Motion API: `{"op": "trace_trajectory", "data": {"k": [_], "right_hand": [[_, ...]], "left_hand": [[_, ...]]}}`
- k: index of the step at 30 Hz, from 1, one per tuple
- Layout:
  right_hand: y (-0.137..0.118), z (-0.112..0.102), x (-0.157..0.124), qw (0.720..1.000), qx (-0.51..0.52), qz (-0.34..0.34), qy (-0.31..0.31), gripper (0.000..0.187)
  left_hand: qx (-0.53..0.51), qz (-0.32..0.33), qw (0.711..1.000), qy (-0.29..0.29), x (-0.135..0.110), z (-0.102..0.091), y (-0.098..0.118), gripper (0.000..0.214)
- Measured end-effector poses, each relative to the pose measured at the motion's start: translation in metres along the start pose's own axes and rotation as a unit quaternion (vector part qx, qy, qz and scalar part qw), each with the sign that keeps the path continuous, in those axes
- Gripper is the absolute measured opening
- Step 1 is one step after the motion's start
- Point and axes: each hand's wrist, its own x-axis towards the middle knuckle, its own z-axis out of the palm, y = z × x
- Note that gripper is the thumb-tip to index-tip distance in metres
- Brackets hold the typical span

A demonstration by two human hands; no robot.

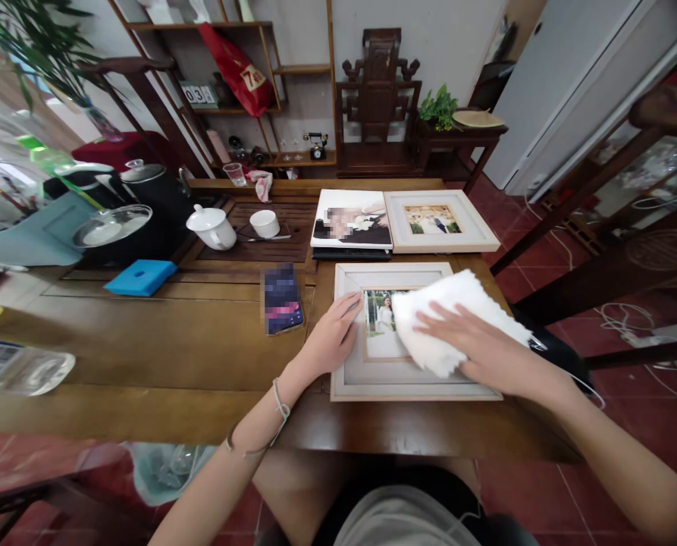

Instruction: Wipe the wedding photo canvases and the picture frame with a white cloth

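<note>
A light-coloured picture frame point(352, 383) lies flat at the table's near right part, holding a photo point(375, 312) of a person in white outdoors. My left hand point(338, 334) is closed over the frame's left border, its fingers bent onto it. On the frame's right half, my right hand point(466, 334) lies spread over a white cloth point(440, 303) with scalloped edges, pressing it down. The cloth hides the right part of the photo and of the frame. Left of the frame lies a phone point(284, 299), its screen blurred.
Behind the frame lie a second framed photo point(477, 227) and a photo panel point(352, 220). A lidded white cup point(210, 227), a small white cup point(264, 223) and a blue block point(140, 277) stand further left. A dark kettle point(153, 189) is at the back left.
</note>
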Motion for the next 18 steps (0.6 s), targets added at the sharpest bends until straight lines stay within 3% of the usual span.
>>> {"op": "trace_trajectory", "data": {"k": [2, 4, 8, 13, 15, 18], "right_hand": [[0.002, 0.009, 0.026, 0.995, -0.051, 0.068, 0.056, 0.082], [-0.012, 0.019, 0.047, 0.988, -0.079, 0.108, 0.083, 0.076], [-0.070, 0.036, 0.063, 0.991, -0.085, 0.085, 0.057, 0.076], [-0.125, 0.044, 0.034, 0.998, -0.065, -0.007, 0.026, 0.077], [-0.127, 0.041, 0.015, 0.997, -0.043, -0.063, 0.012, 0.082], [-0.105, 0.033, -0.008, 0.995, -0.026, -0.096, -0.010, 0.092]], "left_hand": [[-0.003, 0.010, 1.000, 0.003, 0.000, 0.000, -0.001, 0.050], [-0.001, 0.015, 1.000, 0.005, 0.000, 0.000, -0.001, 0.050], [0.006, 0.006, 1.000, 0.001, 0.000, 0.000, 0.000, 0.048], [-0.008, 0.008, 1.000, 0.007, -0.001, 0.000, -0.001, 0.052], [-0.015, 0.012, 1.000, 0.008, -0.001, 0.001, -0.002, 0.052], [-0.017, 0.005, 1.000, 0.012, -0.001, 0.001, -0.001, 0.048]]}}
